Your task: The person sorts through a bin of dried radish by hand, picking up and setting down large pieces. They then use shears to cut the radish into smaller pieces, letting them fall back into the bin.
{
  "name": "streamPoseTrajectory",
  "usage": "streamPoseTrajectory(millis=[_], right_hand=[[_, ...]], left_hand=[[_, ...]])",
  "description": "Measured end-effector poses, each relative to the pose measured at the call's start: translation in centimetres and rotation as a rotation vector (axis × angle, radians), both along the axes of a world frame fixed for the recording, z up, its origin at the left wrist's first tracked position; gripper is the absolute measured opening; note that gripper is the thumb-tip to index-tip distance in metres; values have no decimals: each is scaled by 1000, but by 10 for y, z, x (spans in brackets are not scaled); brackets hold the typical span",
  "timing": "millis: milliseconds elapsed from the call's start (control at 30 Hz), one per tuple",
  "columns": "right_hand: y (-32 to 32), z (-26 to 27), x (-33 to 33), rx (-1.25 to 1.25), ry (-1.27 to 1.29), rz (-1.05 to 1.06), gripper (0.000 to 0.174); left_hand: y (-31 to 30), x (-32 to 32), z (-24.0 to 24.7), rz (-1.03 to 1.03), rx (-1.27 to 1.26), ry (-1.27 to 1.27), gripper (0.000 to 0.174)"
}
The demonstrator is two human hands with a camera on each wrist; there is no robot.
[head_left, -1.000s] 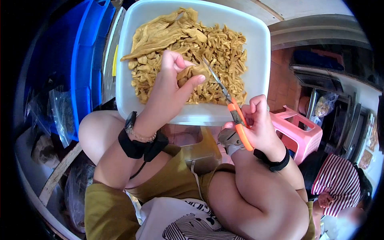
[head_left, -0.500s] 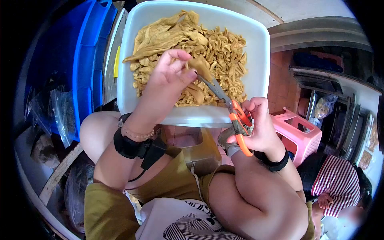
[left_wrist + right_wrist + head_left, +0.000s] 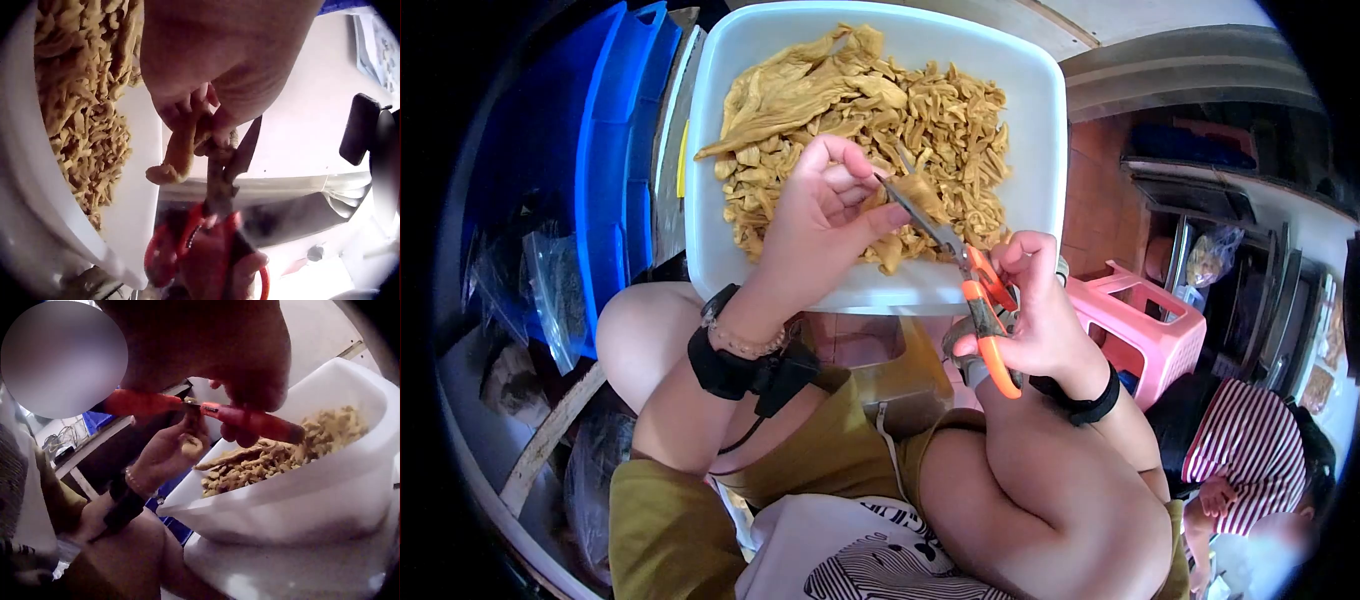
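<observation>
Left fingers [image 3: 840,152] pinch strip [image 3: 179,153] near scissors [image 3: 972,291]

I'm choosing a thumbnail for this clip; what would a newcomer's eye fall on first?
Probably the orange-handled scissors, held in the right hand at the near edge of the white tub. Next comes the heap of tan strips inside the tub, with the left hand holding one piece at the scissors. The pink stool right of the tub stands out too.
</observation>
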State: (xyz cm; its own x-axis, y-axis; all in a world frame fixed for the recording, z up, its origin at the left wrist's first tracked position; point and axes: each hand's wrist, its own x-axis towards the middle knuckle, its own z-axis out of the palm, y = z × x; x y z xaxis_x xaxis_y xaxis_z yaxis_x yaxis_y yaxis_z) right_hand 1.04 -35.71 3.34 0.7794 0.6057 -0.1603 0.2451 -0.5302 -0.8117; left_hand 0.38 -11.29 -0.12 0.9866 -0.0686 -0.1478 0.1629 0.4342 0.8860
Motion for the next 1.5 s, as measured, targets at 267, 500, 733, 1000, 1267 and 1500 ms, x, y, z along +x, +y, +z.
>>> streamPoseTrajectory(millis=[267,500,733,1000,1267,1500], right_hand=[[-3,-3,-1,101,-32,8,78],[-8,-3,-3,45,-11,-3,67],[-3,8,-1,-48,33,-60,67],[0,2,-3,20,187,-107,68],[-2,-2,-5,29,206,-203,67],[-9,-8,-1,53,-22,-75,76]], left_hand=[[7,1,3,-38,-23,-9,37],[13,7,-3,72,-22,36,36],[10,4,-3,173,176,-91,36],[2,-3,-2,194,614,-227,37],[3,1,-5,167,240,-61,35],[11,4,-1,181,-181,169,26]])
